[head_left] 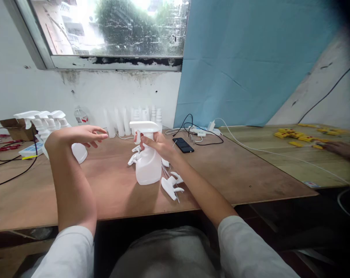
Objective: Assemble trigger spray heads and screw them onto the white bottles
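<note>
A white spray bottle (148,166) with its trigger head on is upright in front of me. My right hand (156,143) is wrapped round its neck, just under the spray head. To the left, my left hand (86,135) hangs in the air with its fingers apart and nothing in them. Behind my left wrist stand several assembled spray bottles (50,121) in a group. Loose white trigger heads (170,187) with thin tubes lie on the table beside and behind the held bottle.
A row of white bottles (118,121) stands along the wall. A black phone (183,145), a power strip (202,132) and cables lie behind my right arm. Yellow parts (293,135) and another person's hand (342,148) are on the right-hand table. A cardboard box (17,129) stands far left.
</note>
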Tool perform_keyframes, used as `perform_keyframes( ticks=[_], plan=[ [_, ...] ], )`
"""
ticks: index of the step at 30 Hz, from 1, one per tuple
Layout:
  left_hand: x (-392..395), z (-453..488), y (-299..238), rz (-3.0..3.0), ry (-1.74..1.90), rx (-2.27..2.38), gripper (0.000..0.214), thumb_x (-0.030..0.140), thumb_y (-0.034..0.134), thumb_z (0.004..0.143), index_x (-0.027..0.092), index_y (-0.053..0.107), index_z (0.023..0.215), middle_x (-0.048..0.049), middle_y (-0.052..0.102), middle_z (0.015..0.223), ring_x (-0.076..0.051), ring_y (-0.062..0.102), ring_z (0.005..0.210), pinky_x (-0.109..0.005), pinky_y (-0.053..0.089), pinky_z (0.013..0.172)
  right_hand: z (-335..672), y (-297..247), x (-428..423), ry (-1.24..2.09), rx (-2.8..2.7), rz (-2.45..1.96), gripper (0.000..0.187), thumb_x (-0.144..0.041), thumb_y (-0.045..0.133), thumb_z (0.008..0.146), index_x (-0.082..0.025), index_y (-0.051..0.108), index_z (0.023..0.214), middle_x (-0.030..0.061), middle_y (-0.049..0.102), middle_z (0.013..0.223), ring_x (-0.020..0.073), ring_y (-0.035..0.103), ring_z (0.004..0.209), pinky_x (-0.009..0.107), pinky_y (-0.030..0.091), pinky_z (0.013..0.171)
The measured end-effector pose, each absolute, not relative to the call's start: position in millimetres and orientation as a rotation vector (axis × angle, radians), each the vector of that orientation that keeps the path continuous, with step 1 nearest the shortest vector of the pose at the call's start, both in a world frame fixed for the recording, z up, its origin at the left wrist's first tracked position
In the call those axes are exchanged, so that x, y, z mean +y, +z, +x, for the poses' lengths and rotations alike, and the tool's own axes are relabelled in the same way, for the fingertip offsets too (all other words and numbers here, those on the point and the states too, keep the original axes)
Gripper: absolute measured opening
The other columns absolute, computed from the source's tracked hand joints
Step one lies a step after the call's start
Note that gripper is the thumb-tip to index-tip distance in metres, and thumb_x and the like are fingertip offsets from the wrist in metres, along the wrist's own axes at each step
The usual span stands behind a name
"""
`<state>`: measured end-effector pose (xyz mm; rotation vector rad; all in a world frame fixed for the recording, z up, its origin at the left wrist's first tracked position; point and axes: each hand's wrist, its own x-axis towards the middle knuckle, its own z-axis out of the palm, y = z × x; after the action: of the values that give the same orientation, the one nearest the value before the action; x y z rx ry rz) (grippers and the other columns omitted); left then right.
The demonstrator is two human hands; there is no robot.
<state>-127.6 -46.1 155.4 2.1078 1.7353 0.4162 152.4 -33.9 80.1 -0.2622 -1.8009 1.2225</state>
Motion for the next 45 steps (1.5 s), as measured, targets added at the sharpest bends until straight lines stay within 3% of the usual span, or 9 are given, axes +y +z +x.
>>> perform_keyframes(
  ticks=[3, 7, 15, 19, 26, 30, 33, 38, 45],
  plan=[
    [-46, -113, 151, 1.891, 0.181, 1.858, 0.070, 0.064, 0.050, 0.083, 0.020, 0.045, 0.137, -0.0106, 0.067, 0.120, -0.022, 0.068, 0.094, -0.033, 0.053, 0.079, 152, 83, -38, 1.198, -1.814, -0.307, 0.035, -0.050, 0.064, 0.082, -0.016, 0.058, 0.085, 0.0009, 0.054, 0.073, 0.0103, 0.049, 0.062, 0.024, 0.045, 0.059],
    [-62, -83, 118, 2.145, 0.167, 1.756, 0.069, 0.063, 0.050, 0.082, 0.024, 0.045, 0.138, -0.0102, 0.057, 0.134, -0.027, 0.060, 0.114, -0.034, 0.047, 0.092, 157, 83, -40, 1.172, -1.831, -0.358, 0.037, -0.051, 0.063, 0.082, -0.016, 0.061, 0.092, 0.0003, 0.055, 0.070, 0.0113, 0.051, 0.064, 0.023, 0.044, 0.058],
    [-113, -23, 31, 2.306, 0.821, 1.176, 0.089, 0.043, 0.061, 0.084, 0.038, 0.002, 0.151, -0.0085, 0.009, 0.160, -0.031, 0.035, 0.138, -0.046, 0.041, 0.104, 156, 71, -45, 1.153, -1.628, -0.397, 0.039, -0.043, 0.069, 0.077, -0.017, 0.060, 0.105, 0.0058, 0.065, 0.101, 0.0158, 0.059, 0.086, 0.027, 0.051, 0.077],
    [-122, -7, 14, 2.220, 1.087, 1.323, 0.091, 0.042, 0.066, 0.081, 0.034, 0.008, 0.150, -0.0127, 0.020, 0.156, -0.034, 0.028, 0.140, -0.054, 0.038, 0.105, 148, 72, -58, 1.259, -1.562, -0.392, 0.045, -0.040, 0.069, 0.077, -0.020, 0.053, 0.114, 0.0046, 0.065, 0.101, 0.0161, 0.061, 0.083, 0.028, 0.053, 0.072],
    [-118, -38, 18, 2.136, 0.960, 1.377, 0.041, 0.034, 0.062, 0.082, 0.025, 0.055, 0.121, -0.0050, 0.065, 0.111, -0.023, 0.063, 0.099, -0.040, 0.051, 0.090, 138, 69, -60, 1.165, -1.765, -0.205, 0.048, -0.040, 0.067, 0.081, -0.022, 0.046, 0.120, 0.0074, 0.062, 0.114, 0.0217, 0.063, 0.104, 0.034, 0.054, 0.083],
    [-113, -70, 20, 2.022, 0.944, 1.566, 0.042, 0.040, 0.063, 0.078, 0.023, 0.058, 0.115, -0.0036, 0.068, 0.102, -0.023, 0.066, 0.087, -0.036, 0.054, 0.078, 149, 66, -59, 0.983, -1.867, -0.270, 0.052, -0.034, 0.066, 0.084, -0.026, 0.044, 0.130, 0.0083, 0.044, 0.142, 0.0214, 0.054, 0.122, 0.038, 0.044, 0.104],
    [-99, -102, 19, 2.024, 0.973, 1.907, 0.047, 0.041, 0.063, 0.076, 0.019, 0.055, 0.116, -0.0087, 0.064, 0.111, -0.026, 0.066, 0.090, -0.037, 0.052, 0.080, 167, 59, -61, 1.091, -1.850, -0.330, 0.048, -0.034, 0.062, 0.087, -0.029, 0.043, 0.131, 0.0089, 0.038, 0.147, 0.0203, 0.062, 0.110, 0.034, 0.053, 0.088],
    [-61, -147, 17, 1.840, 0.983, 2.524, 0.061, 0.035, 0.063, 0.073, 0.013, 0.040, 0.125, -0.0165, 0.056, 0.118, -0.034, 0.058, 0.110, -0.039, 0.049, 0.086, 207, 29, -61, 1.198, -1.682, -0.473, 0.035, -0.033, 0.062, 0.086, -0.024, 0.048, 0.117, 0.0073, 0.061, 0.115, 0.0101, 0.065, 0.060, 0.028, 0.054, 0.061],
    [-39, -167, 9, 1.797, 0.976, 2.810, 0.051, 0.040, 0.053, 0.082, 0.012, 0.034, 0.120, -0.0201, 0.051, 0.120, -0.036, 0.054, 0.109, -0.041, 0.050, 0.076, 261, -21, -58, 1.208, -1.530, -0.784, 0.025, -0.039, 0.062, 0.082, -0.018, 0.056, 0.096, 0.0000, 0.064, 0.077, 0.0104, 0.060, 0.046, 0.023, 0.045, 0.046]
  ],
)
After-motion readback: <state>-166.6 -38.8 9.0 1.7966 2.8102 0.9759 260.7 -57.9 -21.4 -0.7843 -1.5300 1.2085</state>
